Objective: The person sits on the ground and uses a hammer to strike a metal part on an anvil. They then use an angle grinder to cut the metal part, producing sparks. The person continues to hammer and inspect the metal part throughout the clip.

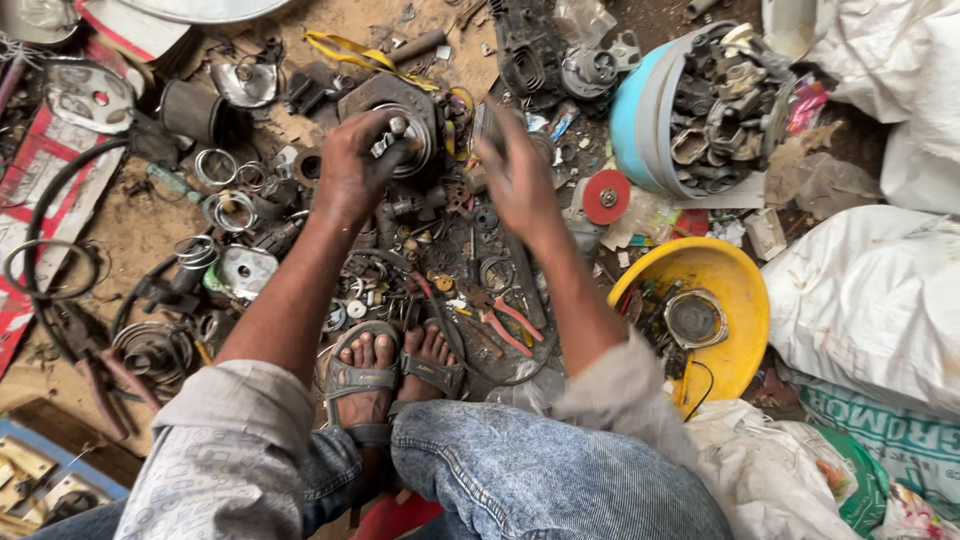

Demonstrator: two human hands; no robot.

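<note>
My left hand (pixel 352 170) grips a greasy round metal machine part (pixel 412 128) that sits on the dirt ground among scrap pieces. My right hand (pixel 515 172) hovers just right of that part, blurred by motion, fingers loosely spread; whether it holds anything I cannot tell. Below the hands lie pliers with red handles (pixel 503 325), washers and small metal bits. My sandalled feet (pixel 392 372) rest near the pile.
A blue tub (pixel 640 120) full of metal parts stands at the upper right. A yellow bowl (pixel 735 285) holds a round part. White sacks (pixel 870 290) lie on the right. Springs, rings and cables (pixel 215 215) litter the left; a red disc (pixel 606 196) lies nearby.
</note>
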